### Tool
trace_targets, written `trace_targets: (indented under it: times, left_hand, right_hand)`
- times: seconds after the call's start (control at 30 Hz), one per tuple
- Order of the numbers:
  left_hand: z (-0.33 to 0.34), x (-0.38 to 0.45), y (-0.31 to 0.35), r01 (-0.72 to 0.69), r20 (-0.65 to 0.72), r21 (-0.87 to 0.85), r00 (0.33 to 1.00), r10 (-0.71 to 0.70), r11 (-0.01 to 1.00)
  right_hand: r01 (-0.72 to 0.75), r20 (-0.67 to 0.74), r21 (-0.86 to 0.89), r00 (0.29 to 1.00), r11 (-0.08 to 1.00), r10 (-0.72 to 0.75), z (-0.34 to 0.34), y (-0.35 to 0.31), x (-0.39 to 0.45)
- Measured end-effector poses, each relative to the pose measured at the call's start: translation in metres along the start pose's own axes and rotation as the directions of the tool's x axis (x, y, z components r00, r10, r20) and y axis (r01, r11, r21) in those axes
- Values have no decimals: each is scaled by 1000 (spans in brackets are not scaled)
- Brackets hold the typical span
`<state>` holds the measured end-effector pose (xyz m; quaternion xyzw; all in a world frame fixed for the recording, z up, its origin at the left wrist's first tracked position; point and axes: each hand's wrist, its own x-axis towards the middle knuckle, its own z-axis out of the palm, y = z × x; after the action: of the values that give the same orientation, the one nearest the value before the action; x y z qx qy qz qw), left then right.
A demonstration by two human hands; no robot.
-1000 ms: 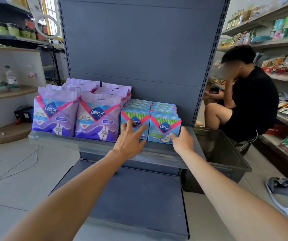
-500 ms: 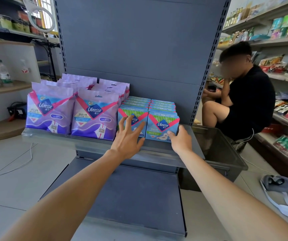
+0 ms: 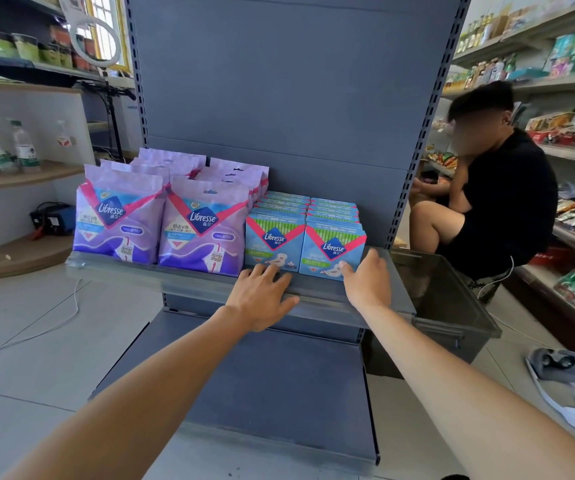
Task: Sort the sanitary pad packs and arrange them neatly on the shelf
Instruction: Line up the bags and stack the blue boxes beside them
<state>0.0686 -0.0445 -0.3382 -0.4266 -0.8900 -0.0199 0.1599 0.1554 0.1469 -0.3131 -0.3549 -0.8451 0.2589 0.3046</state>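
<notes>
Hands sit low at the front edge of the shelf (image 3: 182,282), both open and gripping nothing. The left hand (image 3: 262,299) lies palm down with fingers spread, its fingertips just below the left blue pack (image 3: 274,239); the right hand (image 3: 367,278) rests with fingers loosely extended against the lower right corner of the right blue pack (image 3: 334,245).

These two blue packs stand upright, faces toward the camera, each heading a row that runs back toward the grey rear panel (image 3: 286,84). To their left, two rows of taller purple packs (image 3: 161,220) also stand upright and face forward, touching the blue rows.

Half a second ago the left hand was raised with its fingers over the face of the left blue pack; now it has dropped to the shelf lip, leaving that face uncovered. The right hand has stayed at the right pack's corner.

A seated person (image 3: 497,188) is at the right, beside a dark bin (image 3: 452,306).
</notes>
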Motion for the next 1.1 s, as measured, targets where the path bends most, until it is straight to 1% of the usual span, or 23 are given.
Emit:
trace_targets:
  times: [0.03,0.07,0.1,0.13,0.17,0.2,0.23,0.27,0.3,0.33,0.43,0.5,0.6,0.7,0.8,0.93,1.0,1.1]
  left_hand:
    - [-1,0,0,0,19,-3,1000,0,1000]
    - [-3,-1,0,1,37,-5,999,-1,1000]
    - [-5,-1,0,3,54,-7,999,-3,1000]
    - [-7,-1,1,5,69,-12,998,-4,1000]
    - [-9,-1,2,8,80,-16,997,-7,1000]
    - [-11,-2,3,12,76,-16,997,-11,1000]
    - [-13,-4,4,19,51,-10,999,-18,1000]
    - [-14,-8,5,31,15,-2,999,-31,1000]
    - [-16,-14,6,44,-14,-1,999,-44,999]
    - [-17,-22,8,52,-30,-6,998,-52,999]
    - [-23,-48,11,23,-23,-25,999,-23,999]
    - [-31,-68,11,9,17,-36,1000,-9,999]
    - [-39,-93,10,-11,133,-44,991,17,999]
    - [-42,-113,8,-19,253,-45,967,30,999]
    - [-40,-126,10,-26,330,-69,943,47,997]
    - [-31,-136,21,-60,391,-92,916,91,994]
    - [-22,-141,30,-90,428,-99,895,124,991]
    - [0,-153,45,-128,483,-126,858,173,984]
  right_hand:
    - [34,-73,-29,997,999,-36,-3,1,-8]
    - [113,-148,-72,981,991,-123,-5,2,-18]
    - [226,-195,-128,949,966,-247,-6,5,-28]
    - [347,-192,-190,904,918,-382,-6,7,-39]
    - [458,-115,-252,860,852,-497,-5,8,-49]
    - [537,27,-305,831,787,-556,-3,8,-58]
    - [578,191,-354,814,735,-549,-2,6,-65]
    - [589,320,-401,807,701,-496,0,4,-69]
    - [581,387,-436,811,687,-439,-1,0,-72]
    - [560,411,-457,822,691,-394,-4,-4,-75]
    - [468,401,-459,867,755,-294,-19,-13,-89]
    - [436,394,-479,882,762,-257,-31,-15,-105]
    - [387,397,-507,898,770,-189,-51,-16,-129]
    - [330,410,-536,906,777,-102,-65,-16,-152]
    - [285,411,-563,911,776,-37,-71,-9,-171]
    - [195,413,-564,908,802,71,-74,11,-196]
    - [159,419,-571,900,805,120,-76,28,-211]
    - [75,428,-591,873,803,233,-74,61,-232]
